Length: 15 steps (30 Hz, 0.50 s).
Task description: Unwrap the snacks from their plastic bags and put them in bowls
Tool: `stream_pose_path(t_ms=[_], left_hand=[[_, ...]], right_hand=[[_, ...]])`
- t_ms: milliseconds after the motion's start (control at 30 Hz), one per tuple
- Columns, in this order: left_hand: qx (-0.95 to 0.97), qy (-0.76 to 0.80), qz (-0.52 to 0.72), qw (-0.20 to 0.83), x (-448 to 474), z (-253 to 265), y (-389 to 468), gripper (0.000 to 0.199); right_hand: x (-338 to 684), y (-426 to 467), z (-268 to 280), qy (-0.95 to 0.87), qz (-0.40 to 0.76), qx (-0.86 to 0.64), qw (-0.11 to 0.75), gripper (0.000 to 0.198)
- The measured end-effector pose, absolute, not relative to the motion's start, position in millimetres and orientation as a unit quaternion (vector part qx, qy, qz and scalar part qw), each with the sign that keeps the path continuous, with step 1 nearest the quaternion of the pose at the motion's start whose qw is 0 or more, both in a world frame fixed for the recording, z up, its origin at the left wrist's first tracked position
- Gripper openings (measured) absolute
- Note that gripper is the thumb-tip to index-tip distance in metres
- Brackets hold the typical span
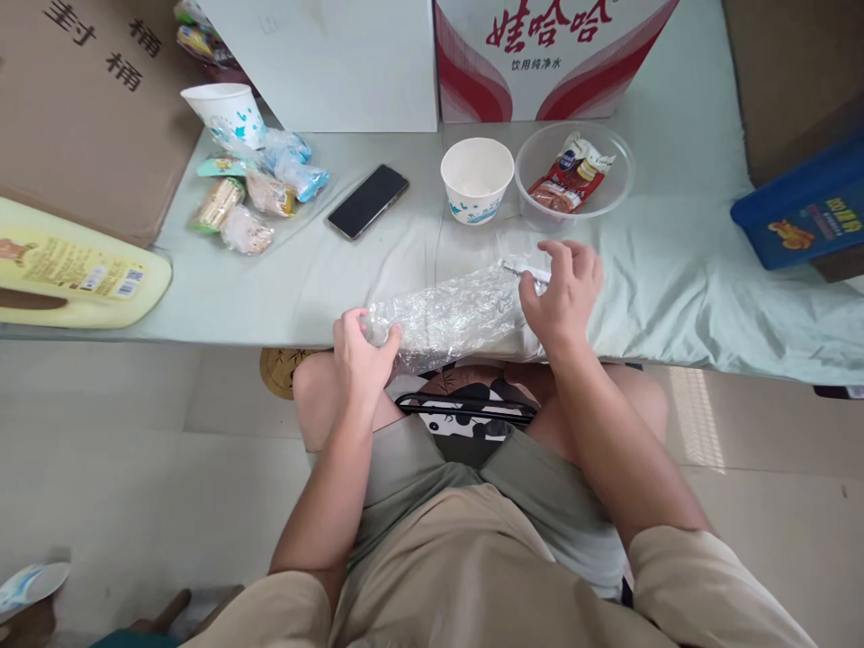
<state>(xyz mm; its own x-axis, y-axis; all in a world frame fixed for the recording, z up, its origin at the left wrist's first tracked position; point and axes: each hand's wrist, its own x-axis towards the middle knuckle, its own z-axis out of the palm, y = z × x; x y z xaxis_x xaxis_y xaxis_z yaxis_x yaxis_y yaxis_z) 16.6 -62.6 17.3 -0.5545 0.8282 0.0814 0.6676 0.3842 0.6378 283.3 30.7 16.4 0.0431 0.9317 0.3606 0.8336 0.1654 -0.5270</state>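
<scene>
A crinkled strip of transparent bubble wrap (pixel 452 310) lies along the near edge of the cloth-covered table. My left hand (pixel 364 353) grips its left end, with the thumb and fingertips on either side of the plastic. Over the right end, my right hand (pixel 567 292) pinches a slim white pen-like tool (pixel 536 273) between thumb and fingers. The tool's narrow grey tip points left, above or against the wrap; I cannot tell which. Whether anything is inside the wrap does not show.
Behind the wrap stand a white paper cup (pixel 476 184) and a transparent plastic bowl (pixel 625 184) holding a red snack packet (pixel 571 175). A phone (pixel 369 202), several wrapped snacks (pixel 270 189) and another paper cup (pixel 229 112) are leftward. Boxes (pixel 324 63) line the back; a blue container (pixel 803 207) is rightmost.
</scene>
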Motion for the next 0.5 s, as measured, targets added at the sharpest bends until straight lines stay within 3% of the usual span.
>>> stream_pose_path(t_ms=[167,300,500], left_hand=[[0.544,0.772,0.281,0.17,9.5,16.7,-41.2,0.053],[0.544,0.752,0.273,0.254,4.0,18.2,-31.6,0.05],[0.547,0.636,0.346,0.42,-11.9,37.3,-11.6,0.044]], right_hand=[[268.4,26.0,14.5,-0.833,0.15,-0.49,0.208,0.031],[258.5,21.4,13.5,-0.862,0.158,-0.471,0.098,0.033],[261.4,-4.2,21.0,-0.856,0.154,-0.486,0.084,0.047]])
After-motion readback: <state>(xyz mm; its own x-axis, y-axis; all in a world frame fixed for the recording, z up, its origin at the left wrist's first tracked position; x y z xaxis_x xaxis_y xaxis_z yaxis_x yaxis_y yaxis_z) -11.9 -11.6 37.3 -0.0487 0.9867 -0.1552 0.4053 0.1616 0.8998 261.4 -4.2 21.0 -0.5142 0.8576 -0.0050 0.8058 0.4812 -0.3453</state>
